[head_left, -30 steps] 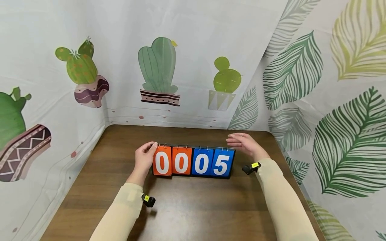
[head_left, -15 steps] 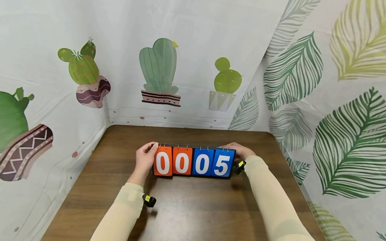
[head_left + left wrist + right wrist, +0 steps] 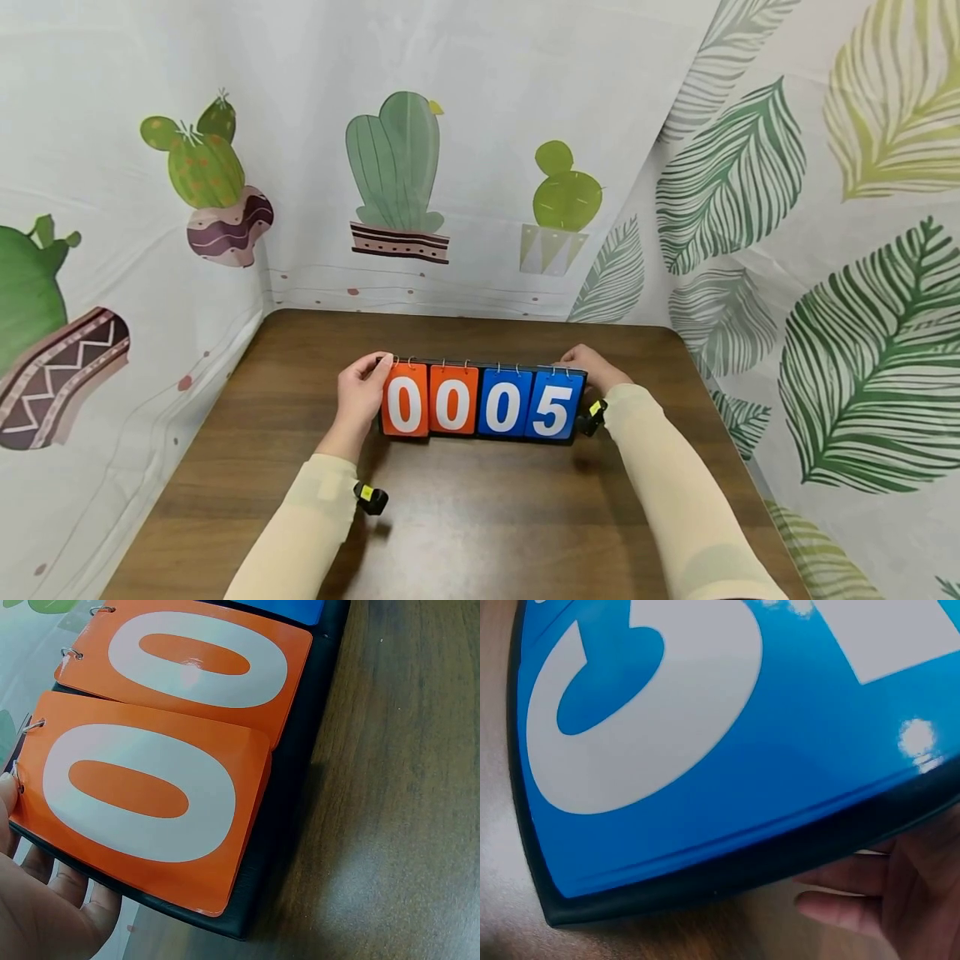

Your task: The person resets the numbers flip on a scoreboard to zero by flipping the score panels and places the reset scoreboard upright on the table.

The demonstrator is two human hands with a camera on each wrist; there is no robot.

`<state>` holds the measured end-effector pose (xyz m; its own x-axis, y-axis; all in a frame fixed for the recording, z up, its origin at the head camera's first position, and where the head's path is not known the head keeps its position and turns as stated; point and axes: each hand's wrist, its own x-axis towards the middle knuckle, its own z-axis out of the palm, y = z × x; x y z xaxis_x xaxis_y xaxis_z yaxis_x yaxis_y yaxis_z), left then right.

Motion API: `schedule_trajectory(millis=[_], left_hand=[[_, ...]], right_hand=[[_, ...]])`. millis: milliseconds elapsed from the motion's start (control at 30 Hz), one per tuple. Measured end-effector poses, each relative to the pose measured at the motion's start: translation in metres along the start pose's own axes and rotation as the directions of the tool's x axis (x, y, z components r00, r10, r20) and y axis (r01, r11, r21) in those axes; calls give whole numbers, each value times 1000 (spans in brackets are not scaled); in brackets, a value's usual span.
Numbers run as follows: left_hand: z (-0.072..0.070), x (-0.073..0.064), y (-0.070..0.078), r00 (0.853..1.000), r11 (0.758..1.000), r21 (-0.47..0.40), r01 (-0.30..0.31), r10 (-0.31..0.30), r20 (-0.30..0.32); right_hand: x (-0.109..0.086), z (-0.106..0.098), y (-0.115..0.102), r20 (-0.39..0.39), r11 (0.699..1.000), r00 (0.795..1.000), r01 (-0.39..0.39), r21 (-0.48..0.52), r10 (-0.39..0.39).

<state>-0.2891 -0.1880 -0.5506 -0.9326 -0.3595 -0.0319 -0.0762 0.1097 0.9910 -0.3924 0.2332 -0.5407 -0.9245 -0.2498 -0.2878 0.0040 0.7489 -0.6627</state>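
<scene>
A tabletop flip scoreboard point(image 3: 455, 402) with a black backing stands tilted and shows two orange 0 cards, a blue 0 and a blue 5. My left hand point(image 3: 360, 396) grips its upper left corner, thumb in front by the metal rings. In the left wrist view, the other left fingers point(image 3: 69, 889) lie behind the board's edge. At the upper right corner is my right hand point(image 3: 594, 368), partly behind the board. In the right wrist view, its fingers point(image 3: 847, 907) reach behind the black edge beside the blue 5 card point(image 3: 780, 750); the fingertips' hold is hidden.
The scoreboard is on a brown wooden table point(image 3: 480, 517). A white cloth point(image 3: 300, 150) printed with cacti hangs behind it, and leaf-patterned cloth point(image 3: 847, 333) hangs along the right. Each sleeve cuff carries a small black camera point(image 3: 371, 498).
My right hand has moved left and down from beside the board to behind its upper right corner, then shifted slightly there. My left hand and the cards look unchanged.
</scene>
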Motion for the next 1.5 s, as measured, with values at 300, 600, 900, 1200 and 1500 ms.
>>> schedule_trajectory(millis=[300, 600, 900, 1200, 1500], left_hand=[[0, -1, 1, 1000, 1000, -5, -1, 1, 4], [0, -4, 4, 1000, 1000, 0, 0, 0, 12], [1, -3, 4, 1000, 1000, -4, -3, 3, 13], [-1, -3, 4, 1000, 1000, 4, 5, -5, 20], [-1, -2, 2, 1000, 1000, 6, 4, -4, 15]], right_hand=[[1, 2, -1, -24, 999, 999, 42, -33, -43], [2, -1, -3, -18, 999, 999, 41, 9, -41], [-3, -8, -8, -37, 1000, 999, 10, -17, -11], [-4, -18, -7, -28, 996, 999, 18, 88, -16], [-2, -48, -18, 129, 914, 992, -59, 401, 8]])
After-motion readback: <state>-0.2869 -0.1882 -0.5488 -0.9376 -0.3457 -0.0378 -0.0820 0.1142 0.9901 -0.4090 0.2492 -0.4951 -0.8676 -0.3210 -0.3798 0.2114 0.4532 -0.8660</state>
